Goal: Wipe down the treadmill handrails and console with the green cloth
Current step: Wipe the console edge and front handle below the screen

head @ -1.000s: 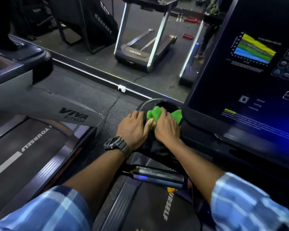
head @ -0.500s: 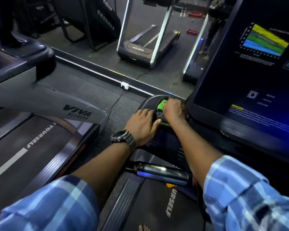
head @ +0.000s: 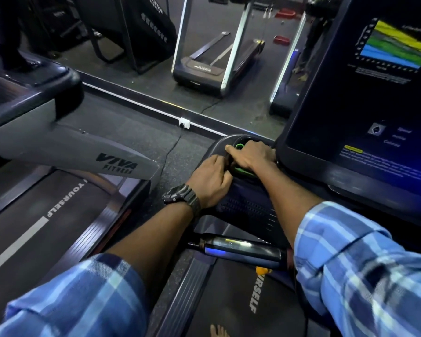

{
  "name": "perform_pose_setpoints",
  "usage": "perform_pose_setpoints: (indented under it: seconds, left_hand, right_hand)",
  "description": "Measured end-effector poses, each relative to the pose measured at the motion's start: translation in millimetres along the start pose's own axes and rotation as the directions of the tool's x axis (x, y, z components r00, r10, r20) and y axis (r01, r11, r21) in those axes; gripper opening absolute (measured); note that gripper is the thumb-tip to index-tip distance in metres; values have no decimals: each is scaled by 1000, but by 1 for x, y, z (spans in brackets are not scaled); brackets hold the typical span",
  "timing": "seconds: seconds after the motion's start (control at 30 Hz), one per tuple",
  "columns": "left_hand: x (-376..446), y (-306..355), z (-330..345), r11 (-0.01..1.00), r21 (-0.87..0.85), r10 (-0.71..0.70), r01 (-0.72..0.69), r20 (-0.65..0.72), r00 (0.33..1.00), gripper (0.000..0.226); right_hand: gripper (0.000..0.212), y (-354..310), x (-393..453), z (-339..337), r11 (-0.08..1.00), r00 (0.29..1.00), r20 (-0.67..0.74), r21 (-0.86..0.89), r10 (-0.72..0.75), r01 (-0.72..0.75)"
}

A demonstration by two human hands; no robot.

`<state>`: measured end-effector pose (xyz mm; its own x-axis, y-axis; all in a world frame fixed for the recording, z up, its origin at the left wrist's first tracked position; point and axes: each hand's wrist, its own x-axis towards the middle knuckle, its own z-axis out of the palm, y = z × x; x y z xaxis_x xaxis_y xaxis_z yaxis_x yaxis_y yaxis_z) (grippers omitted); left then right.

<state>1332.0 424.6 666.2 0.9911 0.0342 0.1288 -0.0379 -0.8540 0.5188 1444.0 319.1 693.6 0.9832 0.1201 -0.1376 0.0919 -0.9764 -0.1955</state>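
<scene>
You are on the console's left wing [head: 248, 203], the dark tray beside the screen [head: 365, 98], working the cloth [head: 240, 146] into the round cup well at its far end. Your right hand [head: 252, 154] lies flat over the cloth, fingers curled down and pressing it into the well; only two slivers of green show, one at your fingertips and one under the heel of the palm. Your left hand [head: 210, 181] sits just beside it on the wing's near-left edge, fingers bent and touching the right hand. Whether it pinches any cloth or only braces against the wing, you cannot tell from here.

This looks like an early-to-middle stretch of the job: a corner of the console is under the cloth, while the screen and the chrome handrail [head: 243, 251] near your forearms carry no cloth at present.

Next, turn the cloth round the well's rim, then drag it back across the ribbed tray toward you. Keep the pressure even and the cloth bunched under the palm so it does not slip out. After that, take the handrail by wrapping the cloth around it.
</scene>
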Motion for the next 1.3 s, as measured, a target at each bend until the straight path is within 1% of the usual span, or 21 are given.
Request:
perform_pose_setpoints:
  seconds: [0.1,0.13,0.27,0.43,0.5,0.57,0.63,0.7,0.73,0.8,0.87,0.93,0.97,1.0,1.07,1.1,1.13,1.17,1.2,1.27,1.3]
  left_hand:
    - [0,-3,2,999,46,26,-27,25,999,47]
    - [1,-3,2,998,55,29,-31,29,999,49]
    - [1,-6,-1,998,59,27,-30,66,997,44]
    - [-6,-3,-6,997,32,60,-63,89,994,46]
    - [-9,-2,-8,997,28,73,-76,80,994,53]
    - [-13,-2,-7,994,44,101,-104,67,993,61]
    - [-13,-3,-6,993,36,108,-111,60,992,63]
    - [-11,-4,-6,996,10,94,-94,42,995,60]
    - [-11,-6,-7,997,2,77,-77,21,997,58]
    - [-14,-9,-9,1000,5,30,-30,-35,999,55]
    - [-20,-13,-12,1000,17,2,-1,-81,997,50]
    - [-27,-15,-17,999,34,-1,5,-111,994,46]
    - [-31,-15,-19,999,37,-2,6,-120,993,45]
    - [-35,-15,-20,999,35,-4,9,-129,992,45]
    - [-40,-15,-21,999,37,-7,13,-140,990,41]
    - [-43,-14,-22,999,41,-7,13,-137,990,38]
    - [-45,-14,-22,999,44,-7,12,-128,992,35]
    - [-46,-14,-22,999,47,-1,7,-118,993,31]
    - [-49,-15,-22,999,51,1,5,-109,994,29]
    - [-54,-16,-21,999,51,4,1,-99,995,25]
    - [-58,-16,-20,999,49,6,-2,-98,995,24]
  right_hand:
    - [62,1,5,0,936,985,-58,326,164,-136]
    - [61,0,4,1,918,978,-94,372,185,-138]
    - [83,-5,-8,15,995,998,-55,95,26,-21]
    - [81,0,-9,3,1000,1000,-23,-17,-18,18]
    - [74,-1,-7,0,995,997,-60,88,42,-37]
    - [67,-3,-6,-2,939,983,-102,325,154,-113]
    - [57,-2,-8,-1,792,959,-124,596,256,-134]
    - [45,0,-21,4,693,949,-162,717,270,-75]
    - [40,2,-30,9,720,954,-218,694,205,4]
    - [47,12,-51,23,802,940,-334,541,-71,253]
    - [61,27,-62,36,772,871,-320,415,-372,482]
    - [58,42,-70,36,697,774,-300,336,-558,633]
    - [50,49,-72,33,650,695,-315,249,-647,718]
    - [39,56,-73,29,581,586,-304,116,-751,805]
    - [23,67,-76,25,348,331,-122,-165,-936,923]
    - [23,70,-78,23,236,244,-3,-259,-970,936]
    - [24,70,-81,20,168,201,67,-333,-977,928]
    - [27,65,-83,18,163,213,87,-391,-973,906]
    - [38,57,-86,18,208,259,54,-451,-964,868]
    - [70,44,-91,24,396,449,-15,-498,-893,771]
    - [80,41,-96,29,455,518,-7,-488,-855,745]
